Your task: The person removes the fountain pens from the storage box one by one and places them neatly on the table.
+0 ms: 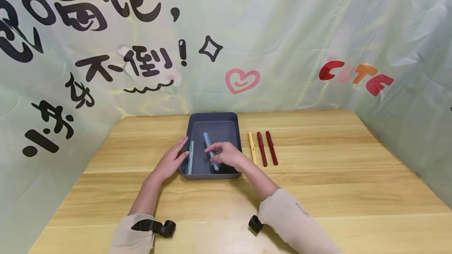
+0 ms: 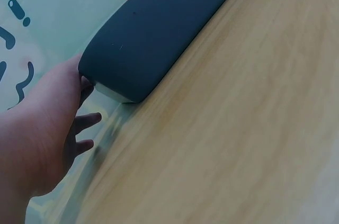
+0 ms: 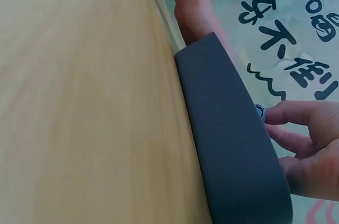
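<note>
A dark blue-grey tray (image 1: 212, 176) lies on the table. My left hand (image 1: 169, 163) rests at its left wall with the thumb over the rim and the fingers extended. Beside that thumb, a pale teal pen (image 1: 191, 158) lies along the tray's left inner side. Over the middle of the tray, my right hand (image 1: 227, 154) pinches a light blue pen (image 1: 206, 139) between thumb and fingers. This pen slants across the tray, and one end of it (image 3: 260, 112) peeks over the rim in the right wrist view.
Right of the tray, a yellow pen (image 1: 252, 144) and two dark red pens, one nearer (image 1: 262, 150) and one farther right (image 1: 272, 148), lie side by side on the wooden table (image 1: 335, 191). A printed cloth (image 1: 282, 30) hangs behind and at both sides.
</note>
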{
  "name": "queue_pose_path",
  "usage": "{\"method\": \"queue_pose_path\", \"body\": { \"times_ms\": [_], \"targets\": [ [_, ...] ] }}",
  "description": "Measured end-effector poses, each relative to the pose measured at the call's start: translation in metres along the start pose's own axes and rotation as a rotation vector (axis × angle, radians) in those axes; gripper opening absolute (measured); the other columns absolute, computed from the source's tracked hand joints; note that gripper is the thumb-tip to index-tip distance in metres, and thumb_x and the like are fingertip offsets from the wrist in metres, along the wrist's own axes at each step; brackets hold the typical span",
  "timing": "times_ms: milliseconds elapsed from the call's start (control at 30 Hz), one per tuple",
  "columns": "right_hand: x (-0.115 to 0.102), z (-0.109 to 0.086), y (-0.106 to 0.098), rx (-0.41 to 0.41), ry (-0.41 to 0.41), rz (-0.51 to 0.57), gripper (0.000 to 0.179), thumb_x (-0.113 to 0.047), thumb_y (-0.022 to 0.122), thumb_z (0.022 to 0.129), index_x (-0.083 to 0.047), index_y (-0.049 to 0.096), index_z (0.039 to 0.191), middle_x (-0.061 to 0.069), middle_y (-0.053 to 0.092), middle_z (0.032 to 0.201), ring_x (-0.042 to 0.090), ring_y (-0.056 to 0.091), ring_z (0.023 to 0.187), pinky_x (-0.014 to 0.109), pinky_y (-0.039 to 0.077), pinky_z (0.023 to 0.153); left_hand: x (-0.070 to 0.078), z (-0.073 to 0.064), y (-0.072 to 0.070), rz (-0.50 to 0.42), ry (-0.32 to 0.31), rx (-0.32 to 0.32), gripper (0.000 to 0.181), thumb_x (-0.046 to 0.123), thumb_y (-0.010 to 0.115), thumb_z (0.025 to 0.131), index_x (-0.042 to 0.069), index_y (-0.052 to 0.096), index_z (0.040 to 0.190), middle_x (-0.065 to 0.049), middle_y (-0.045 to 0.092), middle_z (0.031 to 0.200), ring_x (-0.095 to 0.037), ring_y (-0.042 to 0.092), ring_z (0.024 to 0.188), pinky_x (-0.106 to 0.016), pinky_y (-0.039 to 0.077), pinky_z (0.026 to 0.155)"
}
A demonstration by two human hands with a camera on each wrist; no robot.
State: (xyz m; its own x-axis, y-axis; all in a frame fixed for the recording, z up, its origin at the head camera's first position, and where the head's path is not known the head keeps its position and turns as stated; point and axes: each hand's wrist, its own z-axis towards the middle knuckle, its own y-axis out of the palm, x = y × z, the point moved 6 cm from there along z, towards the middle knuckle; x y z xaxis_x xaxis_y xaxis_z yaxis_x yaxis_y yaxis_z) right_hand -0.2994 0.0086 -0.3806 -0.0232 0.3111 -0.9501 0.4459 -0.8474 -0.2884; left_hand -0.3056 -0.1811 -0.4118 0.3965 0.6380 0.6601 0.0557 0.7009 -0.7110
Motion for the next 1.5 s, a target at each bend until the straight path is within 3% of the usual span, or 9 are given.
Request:
{"method": "queue_pose_path", "body": {
  "times_ms": [533, 833, 1500],
  "targets": [
    [-0.002, -0.017, -0.021, -0.021, -0.016, 0.049, 0.033, 0.009, 0.056, 0.084, 0.007, 0.058, 0.117, 0.02, 0.048, 0.113, 0.024, 0.063, 0.082, 0.035, 0.052, 0.075, -0.003, -0.002, 0.0, -0.016, 0.005, 0.006, 0.054, 0.023, 0.045, 0.098, 0.009, 0.025, 0.146, -0.009, 0.018, 0.15, -0.032, 0.019, 0.134, -0.052, 0.017, 0.105],
    [-0.001, -0.024, -0.035, 0.003, -0.012, -0.012, 0.033, 0.006, 0.056, 0.085, 0.003, 0.058, 0.118, 0.017, 0.049, 0.113, 0.02, 0.062, 0.082, 0.033, 0.051, 0.077, -0.002, -0.003, -0.001, -0.011, 0.007, 0.001, 0.054, 0.024, 0.044, 0.098, 0.007, 0.024, 0.146, -0.008, 0.017, 0.15, -0.032, 0.019, 0.134, -0.051, 0.017, 0.105],
    [0.003, -0.041, -0.063, 0.048, -0.008, -0.019, 0.033, 0.006, 0.057, 0.085, 0.003, 0.059, 0.118, 0.023, 0.044, 0.124, 0.022, 0.062, 0.088, 0.034, 0.05, 0.079, 0.0, -0.002, -0.001, 0.001, 0.014, 0.0, 0.054, 0.023, 0.045, 0.098, 0.006, 0.025, 0.146, -0.01, 0.018, 0.15, -0.033, 0.019, 0.134, -0.052, 0.017, 0.105]
  ]
}}
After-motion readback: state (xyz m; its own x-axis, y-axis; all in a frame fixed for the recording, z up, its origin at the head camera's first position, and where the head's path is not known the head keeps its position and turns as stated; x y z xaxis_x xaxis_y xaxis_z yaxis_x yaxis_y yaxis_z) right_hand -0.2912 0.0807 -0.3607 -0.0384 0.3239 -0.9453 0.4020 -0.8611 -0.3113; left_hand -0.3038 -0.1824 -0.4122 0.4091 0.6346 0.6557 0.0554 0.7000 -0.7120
